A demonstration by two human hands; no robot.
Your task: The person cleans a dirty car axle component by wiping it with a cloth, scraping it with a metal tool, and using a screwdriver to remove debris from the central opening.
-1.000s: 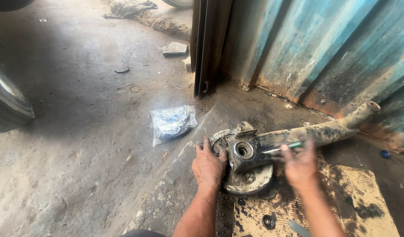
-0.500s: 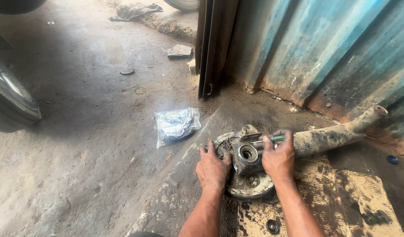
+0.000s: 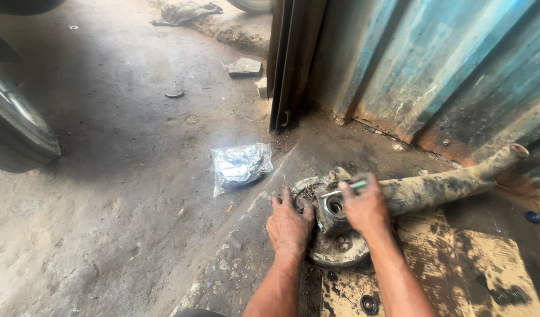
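Observation:
A dirty metal axle part [image 3: 440,188] lies on the floor, a long mud-caked tube ending in a round hub plate [image 3: 334,249] with a shiny bearing bore [image 3: 334,206]. My left hand [image 3: 288,226] presses flat on the plate's left edge, fingers spread. My right hand [image 3: 366,206] is closed around a thin tool with a green handle [image 3: 356,186], its tip resting over the bore. The tube's far end [image 3: 513,152] reaches the blue wall.
A clear plastic bag with parts [image 3: 240,166] lies left of the hub. Greasy cardboard [image 3: 457,276] with a black ring [image 3: 369,304] sits under the part. A corrugated blue metal wall [image 3: 434,64], a dark steel post [image 3: 290,64] and a tyre [image 3: 14,126] border the concrete floor.
My right hand moved left along the tube with the green-handled tool and now sits over the bearing bore. My left hand stayed on the plate.

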